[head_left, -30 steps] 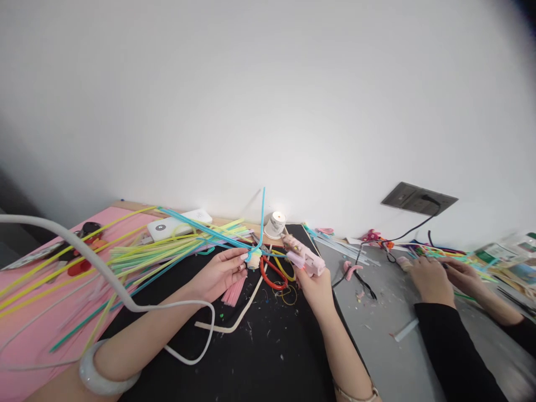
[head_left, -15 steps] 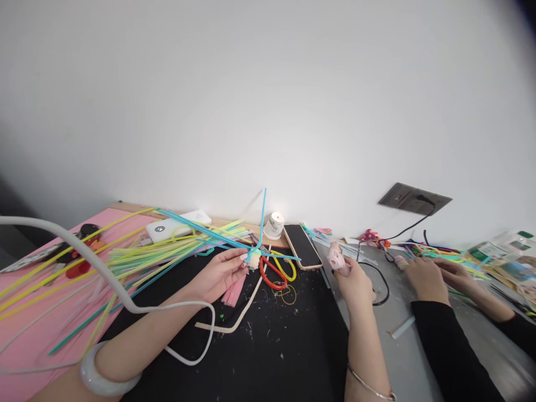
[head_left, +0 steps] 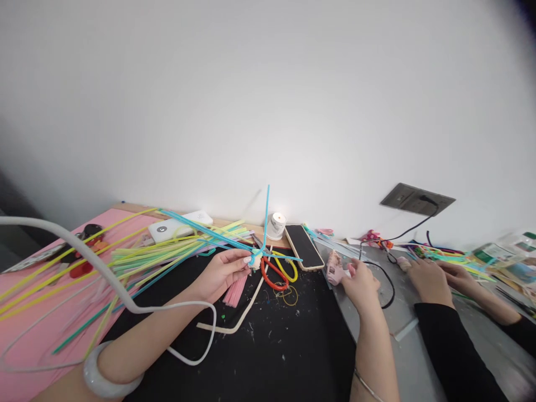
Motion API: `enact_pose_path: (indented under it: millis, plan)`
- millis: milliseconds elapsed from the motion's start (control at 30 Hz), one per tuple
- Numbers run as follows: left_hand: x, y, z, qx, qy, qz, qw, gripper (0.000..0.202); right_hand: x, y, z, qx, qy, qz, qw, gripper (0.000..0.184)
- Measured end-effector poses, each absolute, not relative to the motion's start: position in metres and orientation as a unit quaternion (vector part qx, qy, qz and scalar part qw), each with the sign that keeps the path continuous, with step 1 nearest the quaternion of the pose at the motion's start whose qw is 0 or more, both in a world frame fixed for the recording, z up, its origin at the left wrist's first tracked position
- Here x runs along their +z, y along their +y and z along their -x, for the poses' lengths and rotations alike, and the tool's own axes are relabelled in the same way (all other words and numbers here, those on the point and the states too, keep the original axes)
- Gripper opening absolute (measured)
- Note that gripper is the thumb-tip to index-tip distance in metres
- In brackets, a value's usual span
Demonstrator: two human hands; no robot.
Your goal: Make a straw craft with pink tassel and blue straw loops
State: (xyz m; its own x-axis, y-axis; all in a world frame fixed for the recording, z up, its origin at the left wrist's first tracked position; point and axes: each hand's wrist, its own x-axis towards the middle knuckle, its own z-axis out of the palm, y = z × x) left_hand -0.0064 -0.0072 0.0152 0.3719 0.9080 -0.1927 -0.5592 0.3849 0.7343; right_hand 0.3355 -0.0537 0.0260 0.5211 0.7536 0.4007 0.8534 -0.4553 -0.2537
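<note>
My left hand pinches a small pale flower-like piece with thin blue fuzzy stems spreading from it, one pointing straight up. These look like pipe cleaners. On the right, a small pale-pink device rests on the grey surface. My right hand is beside it, its fingertips at the device's edge and the fingers loosened. The kind of device is not clear. Below the left hand lie a bundle of short pink strips and scissors with red and yellow handles.
Many yellow, green and blue pipe cleaners cover the left side by a white power strip. A white cable crosses my left forearm. A phone and paper cup stand by the wall. A co-worker's hands work at right.
My right hand has lowered the pink device onto the grey surface and its grip has loosened. The left hand still holds the blue-stemmed piece in nearly the same place.
</note>
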Motion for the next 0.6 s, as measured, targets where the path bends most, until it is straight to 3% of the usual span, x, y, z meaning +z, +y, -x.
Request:
enact_pose_path:
  millis: [167, 333, 433, 600]
  plan:
    - [0.011, -0.007, 0.005, 0.468, 0.332, -0.435, 0.694, 0.019, 0.049, -0.053, -0.275, -0.241, -0.586, 0.652, 0.416, 0.044]
    - [0.013, -0.010, 0.005, 0.428, 0.348, -0.577, 0.602, 0.012, 0.045, -0.058, -0.202, -0.221, -0.759, 0.529, 0.309, 0.055]
    - [0.016, -0.011, 0.006, 0.422, 0.338, -0.613, 0.576, 0.010, 0.036, -0.058, -0.190, -0.210, -0.782, 0.514, 0.284, 0.044]
    - [0.013, -0.007, 0.007, 0.446, 0.374, -0.617, 0.530, 0.011, 0.034, -0.055, -0.202, -0.143, -0.786, 0.514, 0.312, 0.027]
